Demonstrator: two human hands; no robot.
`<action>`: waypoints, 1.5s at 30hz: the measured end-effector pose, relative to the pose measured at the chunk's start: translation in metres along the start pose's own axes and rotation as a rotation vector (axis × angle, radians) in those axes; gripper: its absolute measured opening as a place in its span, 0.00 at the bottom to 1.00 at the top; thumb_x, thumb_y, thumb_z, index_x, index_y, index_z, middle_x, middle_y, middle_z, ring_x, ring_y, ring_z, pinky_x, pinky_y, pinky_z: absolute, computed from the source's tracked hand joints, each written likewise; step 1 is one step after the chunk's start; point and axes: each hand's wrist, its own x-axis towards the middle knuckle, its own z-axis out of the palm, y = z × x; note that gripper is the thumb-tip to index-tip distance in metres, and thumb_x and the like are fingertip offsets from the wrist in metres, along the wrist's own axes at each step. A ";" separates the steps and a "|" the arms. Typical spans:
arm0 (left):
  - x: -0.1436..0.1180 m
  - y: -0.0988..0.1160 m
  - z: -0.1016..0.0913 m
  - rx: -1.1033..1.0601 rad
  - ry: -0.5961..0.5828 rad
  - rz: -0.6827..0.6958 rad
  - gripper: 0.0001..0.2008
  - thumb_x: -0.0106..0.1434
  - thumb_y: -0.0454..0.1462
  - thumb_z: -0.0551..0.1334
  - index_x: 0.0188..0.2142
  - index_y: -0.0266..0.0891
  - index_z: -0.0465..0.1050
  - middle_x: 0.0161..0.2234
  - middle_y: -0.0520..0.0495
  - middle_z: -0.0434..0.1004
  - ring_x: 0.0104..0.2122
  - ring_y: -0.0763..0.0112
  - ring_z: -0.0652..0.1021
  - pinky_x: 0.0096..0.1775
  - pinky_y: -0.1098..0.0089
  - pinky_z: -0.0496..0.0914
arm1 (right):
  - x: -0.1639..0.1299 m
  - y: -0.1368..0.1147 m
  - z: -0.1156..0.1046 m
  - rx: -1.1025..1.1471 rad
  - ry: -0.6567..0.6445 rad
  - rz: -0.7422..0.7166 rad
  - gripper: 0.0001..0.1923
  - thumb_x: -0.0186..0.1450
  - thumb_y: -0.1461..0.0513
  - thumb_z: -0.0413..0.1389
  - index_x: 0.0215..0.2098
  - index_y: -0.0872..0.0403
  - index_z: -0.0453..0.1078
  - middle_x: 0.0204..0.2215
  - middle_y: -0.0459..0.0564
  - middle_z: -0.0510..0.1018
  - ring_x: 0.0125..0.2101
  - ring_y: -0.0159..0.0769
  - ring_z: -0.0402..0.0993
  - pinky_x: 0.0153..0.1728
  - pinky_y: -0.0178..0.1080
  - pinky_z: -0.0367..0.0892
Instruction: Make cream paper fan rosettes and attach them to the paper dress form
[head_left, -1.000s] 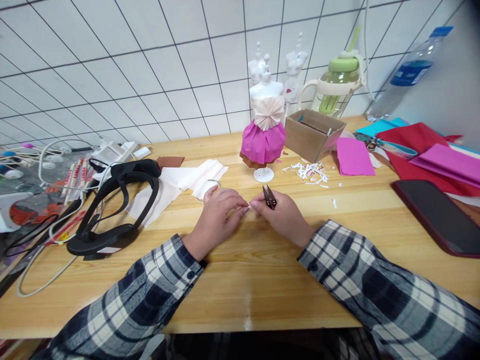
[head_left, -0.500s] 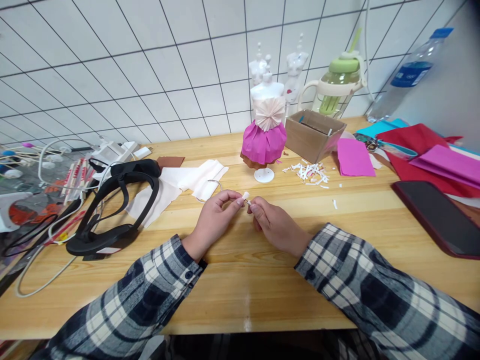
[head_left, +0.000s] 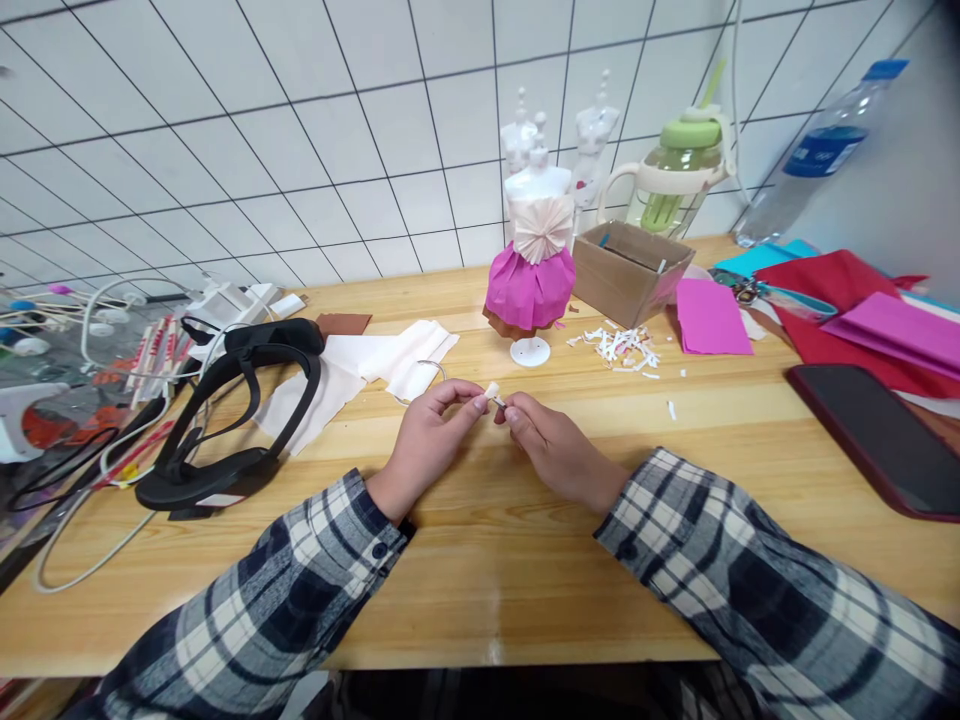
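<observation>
My left hand [head_left: 439,425] pinches a small cream piece of paper [head_left: 492,389] between thumb and fingertips. Close against it, my right hand [head_left: 551,440] is closed on a small, thin object whose tip meets the cream piece. Most of that object is hidden by my fingers, so its kind cannot be made out. Just beyond both hands stands a white mini dress form [head_left: 538,184], upright on a round base. It wears a magenta pleated paper skirt [head_left: 531,285] over a brown layer, and a cream fan-folded top [head_left: 541,228].
Cream paper sheets [head_left: 352,360] and a black headset [head_left: 225,430] lie left. Behind are a cardboard box [head_left: 630,275], a green-lidded jug [head_left: 679,180] and a water bottle [head_left: 817,155]. White paper scraps [head_left: 621,348], magenta paper [head_left: 712,318] and a phone [head_left: 874,440] sit right.
My right hand has shifted very slightly right, and a bit more of the thin object shows between the fingertips. My left hand keeps its pinch on the cream paper.
</observation>
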 end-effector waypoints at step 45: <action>-0.001 -0.001 0.003 -0.104 -0.145 -0.057 0.12 0.60 0.45 0.67 0.35 0.38 0.75 0.32 0.49 0.77 0.34 0.69 0.76 0.41 0.67 0.70 | 0.006 0.005 0.000 0.078 -0.030 -0.023 0.15 0.73 0.55 0.41 0.30 0.50 0.57 0.25 0.42 0.65 0.28 0.34 0.62 0.32 0.37 0.57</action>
